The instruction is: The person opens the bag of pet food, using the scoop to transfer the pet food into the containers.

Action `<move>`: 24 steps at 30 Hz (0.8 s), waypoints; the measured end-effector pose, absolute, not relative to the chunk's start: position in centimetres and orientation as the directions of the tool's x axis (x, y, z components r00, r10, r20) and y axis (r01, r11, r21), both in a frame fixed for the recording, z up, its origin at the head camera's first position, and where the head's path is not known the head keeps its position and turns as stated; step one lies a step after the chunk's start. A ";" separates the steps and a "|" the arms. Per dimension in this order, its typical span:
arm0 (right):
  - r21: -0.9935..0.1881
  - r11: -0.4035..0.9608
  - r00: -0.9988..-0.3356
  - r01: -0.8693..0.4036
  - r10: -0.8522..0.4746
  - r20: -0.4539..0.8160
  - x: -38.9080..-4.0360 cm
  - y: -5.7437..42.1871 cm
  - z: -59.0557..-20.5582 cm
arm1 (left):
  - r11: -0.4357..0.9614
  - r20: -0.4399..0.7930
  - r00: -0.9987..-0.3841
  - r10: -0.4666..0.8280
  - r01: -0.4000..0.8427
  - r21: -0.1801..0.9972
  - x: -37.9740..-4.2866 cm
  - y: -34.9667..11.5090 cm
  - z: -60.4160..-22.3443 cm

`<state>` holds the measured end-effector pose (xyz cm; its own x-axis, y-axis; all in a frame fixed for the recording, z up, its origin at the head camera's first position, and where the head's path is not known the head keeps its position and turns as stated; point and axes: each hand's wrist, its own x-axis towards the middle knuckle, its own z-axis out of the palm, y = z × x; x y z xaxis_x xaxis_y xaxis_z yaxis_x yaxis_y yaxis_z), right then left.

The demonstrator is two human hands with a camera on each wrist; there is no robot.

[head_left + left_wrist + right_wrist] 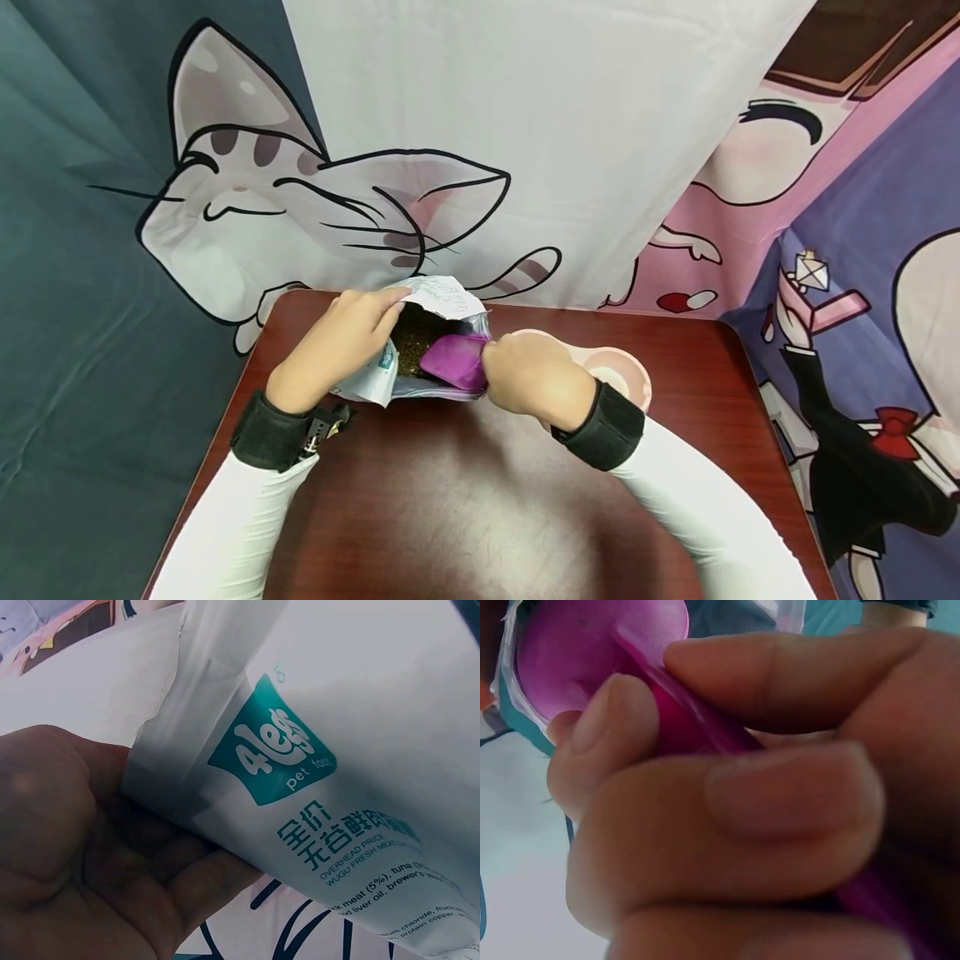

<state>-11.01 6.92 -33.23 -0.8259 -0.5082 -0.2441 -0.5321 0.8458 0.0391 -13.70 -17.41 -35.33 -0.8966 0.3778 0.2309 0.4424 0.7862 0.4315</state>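
A white bag (372, 382) rests, mouth open, near the far edge of the reddish-brown table (420, 508), left of its middle; dark granular contents (408, 337) show within. The left hand (348, 333) grips the bag's left rim. The right hand (528, 375) has fingers and thumb closed round a purple scoop (454, 360), whose pan lies inside the bag's right side (the outer label (274, 746) reads "4legs pet food"). A pink double bowl (636, 371), partly hidden behind the right hand, sits to the right; its filling is hard to judge from here.
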 end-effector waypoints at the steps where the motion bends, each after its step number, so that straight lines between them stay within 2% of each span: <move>1: 0.045 0.848 -0.828 -0.529 -0.503 -0.248 -11.1 6.8 -33.3 | 0.786 0.232 -0.896 0.378 0.443 0.430 -13.7 -17.4 -35.3; 14: 0.030 0.909 -0.869 -0.416 -0.388 -0.307 -11.8 5.1 -34.8 | 0.792 0.228 -0.900 0.372 0.436 0.427 -13.5 -17.4 -35.4; 20: 0.002 0.927 -0.851 -0.374 -0.343 -0.397 -12.5 4.3 -35.0 | 0.791 0.234 -0.899 0.371 0.438 0.428 -13.5 -17.4 -35.3; 24: -0.010 0.916 -0.830 -0.401 -0.368 -0.419 -13.2 3.6 -35.7 | 0.789 0.226 -0.902 0.367 0.431 0.438 -13.5 -17.4 -35.3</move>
<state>-13.20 3.63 -35.70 -0.8299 -0.3680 -0.4194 -0.4010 0.9160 -0.0102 -13.54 -17.37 -35.30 -0.9022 0.3671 0.2264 0.4310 0.7890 0.4380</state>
